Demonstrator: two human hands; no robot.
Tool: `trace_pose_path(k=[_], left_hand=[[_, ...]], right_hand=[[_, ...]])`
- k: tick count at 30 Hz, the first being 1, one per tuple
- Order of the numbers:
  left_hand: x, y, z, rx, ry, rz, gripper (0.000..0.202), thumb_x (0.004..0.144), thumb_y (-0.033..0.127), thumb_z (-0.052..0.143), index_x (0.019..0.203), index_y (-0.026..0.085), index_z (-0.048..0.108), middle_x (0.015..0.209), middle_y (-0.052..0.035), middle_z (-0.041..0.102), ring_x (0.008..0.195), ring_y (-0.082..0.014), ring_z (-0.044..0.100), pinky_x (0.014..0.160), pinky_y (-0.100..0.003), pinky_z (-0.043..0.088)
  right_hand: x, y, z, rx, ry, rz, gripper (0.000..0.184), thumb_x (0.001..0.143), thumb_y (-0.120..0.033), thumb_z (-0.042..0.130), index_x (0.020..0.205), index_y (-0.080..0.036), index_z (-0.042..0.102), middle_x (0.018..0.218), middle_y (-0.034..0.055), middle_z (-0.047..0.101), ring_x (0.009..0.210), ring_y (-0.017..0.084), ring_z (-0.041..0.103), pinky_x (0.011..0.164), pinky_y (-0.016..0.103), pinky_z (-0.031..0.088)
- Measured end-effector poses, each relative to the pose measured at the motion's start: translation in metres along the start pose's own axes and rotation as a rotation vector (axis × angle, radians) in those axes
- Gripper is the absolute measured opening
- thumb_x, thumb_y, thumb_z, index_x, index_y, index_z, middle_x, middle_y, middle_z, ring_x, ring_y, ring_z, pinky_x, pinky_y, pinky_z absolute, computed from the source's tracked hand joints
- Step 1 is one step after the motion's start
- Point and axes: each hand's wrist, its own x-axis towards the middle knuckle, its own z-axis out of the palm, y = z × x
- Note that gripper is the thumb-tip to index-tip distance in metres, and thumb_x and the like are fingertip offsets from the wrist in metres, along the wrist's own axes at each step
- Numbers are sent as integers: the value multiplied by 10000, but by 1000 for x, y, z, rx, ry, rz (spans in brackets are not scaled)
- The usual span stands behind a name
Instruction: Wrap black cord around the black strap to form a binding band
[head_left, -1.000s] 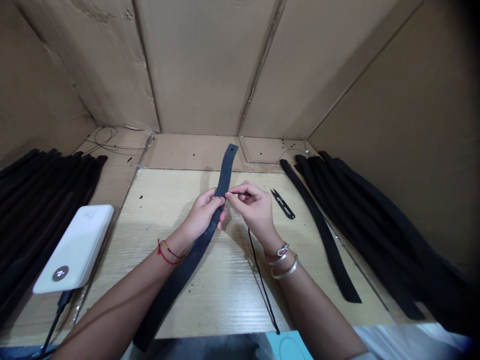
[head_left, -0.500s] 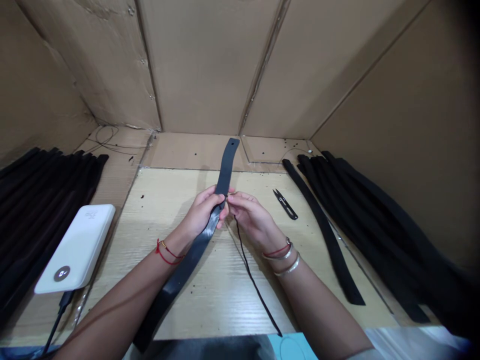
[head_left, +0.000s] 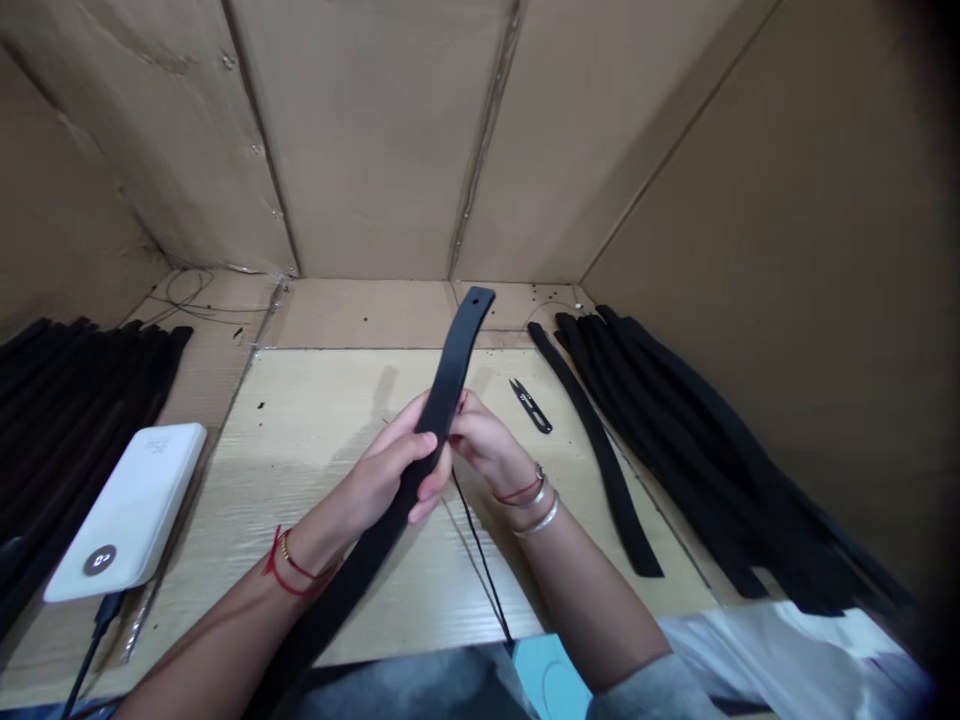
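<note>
A long black strap (head_left: 450,380) with a small hole near its far end slants up from the front edge of the table. My left hand (head_left: 397,470) is closed around its middle, thumb on top and fingers beneath. Close against the strap's right edge is my right hand (head_left: 487,440), its fingers curled in behind the strap. The strap hides those fingertips and whatever they pinch. A thin black cord (head_left: 480,560) hangs from below the hands to the table's front edge, with its upper end out of sight.
Black thread snips (head_left: 530,405) lie right of my hands. Beyond them are a single black strip (head_left: 600,450) and a pile of black strips (head_left: 675,430). More strips (head_left: 90,390) lie left, beside a white power bank (head_left: 131,510) with a cable. Cardboard walls (head_left: 375,140) enclose the table.
The strap has turned over in my left hand and its far end is raised. My right fingers have gone behind it. The whole view has shifted, moving the surroundings left.
</note>
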Motion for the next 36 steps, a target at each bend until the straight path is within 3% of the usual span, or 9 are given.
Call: trace_pose_path(k=[6,10,14,19,23,27,30,33,36], left_hand=[[-19,-6,8,-103,25,-3,609,966,300,411,1428,184,32,518,101,451,323,-77,334,371,-175,239],[-40,3,12,-143,47,-198,463,963,293,394,1342,227,137,534,99,437,344,-62,301,404,-184,244],[-64,18,17,-112,109,-415,157,962,311,408,1046,193,347,540,74,426,385,-38,330,432,-187,235],[-91,20,24,-208,62,-482,199,948,322,438,1051,230,296,536,89,449,356,-52,336,426,-194,262],[-104,17,41,-228,-72,-571,299,916,362,444,1140,237,292,534,92,433,358,-66,337,398,-193,225],[-114,22,56,0,-44,-714,308,876,368,475,1113,203,368,547,81,412,421,-59,296,427,-192,215],[-127,19,50,86,-62,-720,191,905,377,442,943,229,327,558,78,430,409,-55,351,438,-200,221],[-141,4,37,132,-3,-745,167,931,350,391,893,245,267,503,93,421,362,-66,335,425,-204,211],[-147,-12,29,203,5,-826,158,913,308,402,887,249,258,512,88,425,324,-67,320,377,-196,193]], right_hand=[[-4,-4,17,-2,-12,-26,221,570,-227,795,752,-122,724,723,37,680,639,109,603,632,205,496],[-7,1,20,-73,-108,-23,160,548,-179,822,616,-115,692,613,26,642,564,95,562,530,178,453],[-11,5,26,-94,-211,-47,228,562,-222,857,569,-104,661,582,39,626,542,107,580,496,181,451],[-18,9,38,-42,-268,-89,354,578,-329,881,583,-117,597,511,-18,531,452,90,543,420,163,397],[-26,5,47,-75,-460,-77,371,450,-317,931,537,-121,628,478,-22,508,446,84,510,458,184,423],[-36,-10,45,-188,-663,3,199,646,-288,843,673,-125,733,587,18,613,533,99,554,580,217,476],[-37,-21,33,-279,-670,32,179,649,-266,831,684,-113,744,598,25,632,545,94,556,573,200,456],[-34,-28,21,-385,-756,123,163,692,-249,797,750,-101,763,660,59,681,557,112,602,537,194,453],[-40,-36,28,-457,-780,181,142,754,-244,748,765,-102,755,646,43,669,529,86,567,498,170,421]])
